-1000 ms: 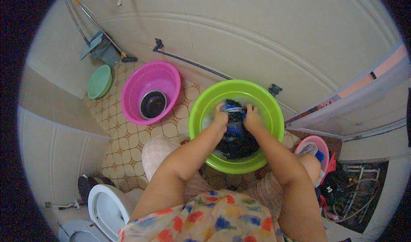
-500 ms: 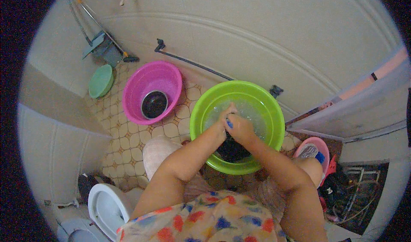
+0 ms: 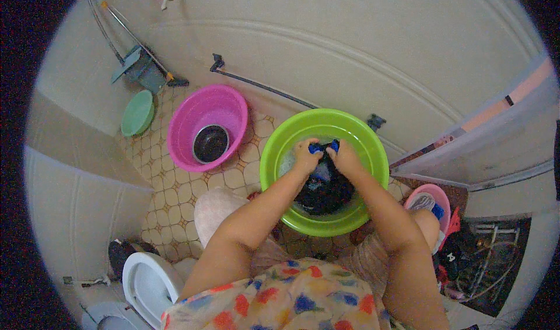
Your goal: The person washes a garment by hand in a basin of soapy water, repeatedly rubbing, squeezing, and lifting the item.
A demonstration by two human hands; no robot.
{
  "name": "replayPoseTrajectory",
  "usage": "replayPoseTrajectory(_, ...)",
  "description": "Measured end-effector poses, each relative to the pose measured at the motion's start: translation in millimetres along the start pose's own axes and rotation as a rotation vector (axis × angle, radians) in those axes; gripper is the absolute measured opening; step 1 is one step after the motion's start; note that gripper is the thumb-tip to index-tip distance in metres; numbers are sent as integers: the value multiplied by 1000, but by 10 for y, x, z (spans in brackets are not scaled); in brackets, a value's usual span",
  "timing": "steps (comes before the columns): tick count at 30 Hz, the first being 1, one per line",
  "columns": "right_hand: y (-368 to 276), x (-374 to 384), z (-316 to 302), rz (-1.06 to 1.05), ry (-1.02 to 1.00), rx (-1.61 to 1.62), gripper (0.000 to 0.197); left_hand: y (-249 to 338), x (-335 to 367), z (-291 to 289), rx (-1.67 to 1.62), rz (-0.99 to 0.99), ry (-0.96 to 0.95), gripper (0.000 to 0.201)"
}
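In front of me stands a large lime-green basin [image 3: 373,155] holding soapy water. A wet black garment with blue at its upper edge [image 3: 324,193] lies partly in the water, its lower part bunched near the basin's close side. My left hand [image 3: 307,156] is closed on the garment's blue edge at the left. At the right, my right hand [image 3: 345,157] grips another stretch of that edge. The two hands are a little apart, with black cloth hanging between and below them. What kind of garment it is does not show.
A pink basin [image 3: 181,117] with a dark-filled round bowl [image 3: 211,144] stands to the left. Beyond it are a mint-green basin [image 3: 137,113] and a dustpan [image 3: 140,67]. A toilet [image 3: 146,280] is at lower left. On the right, a small pink basin [image 3: 444,204] contains cloths.
Both hands were pressed together around a bunched part of the cloth. They have now separated sideways, and the blue edge is spread between them with more black cloth visible.
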State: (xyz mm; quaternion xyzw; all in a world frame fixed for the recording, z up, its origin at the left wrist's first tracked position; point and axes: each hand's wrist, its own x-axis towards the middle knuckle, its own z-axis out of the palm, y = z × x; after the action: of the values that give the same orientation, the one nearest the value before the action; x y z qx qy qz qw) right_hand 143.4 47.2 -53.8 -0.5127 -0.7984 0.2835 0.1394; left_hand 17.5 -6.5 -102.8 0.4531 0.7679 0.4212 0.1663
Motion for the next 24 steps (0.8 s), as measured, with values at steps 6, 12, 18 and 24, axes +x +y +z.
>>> replayPoseTrajectory(6,135,-20,166,-78,-408,-273,51,-233,86,-18,40,-183,-233,54)
replayPoseTrajectory(12,285,46,187,167,-64,-32,50,480,-119,-221,-788,-617,-185,39)
replayPoseTrajectory(18,-391,-270,135,15,-65,514,28,276,11,-213,-1456,-901,-457,39)
replayPoseTrajectory(24,-721,-536,-12,-447,35,175,28,-133,145,-36,-1335,-675,-492,42)
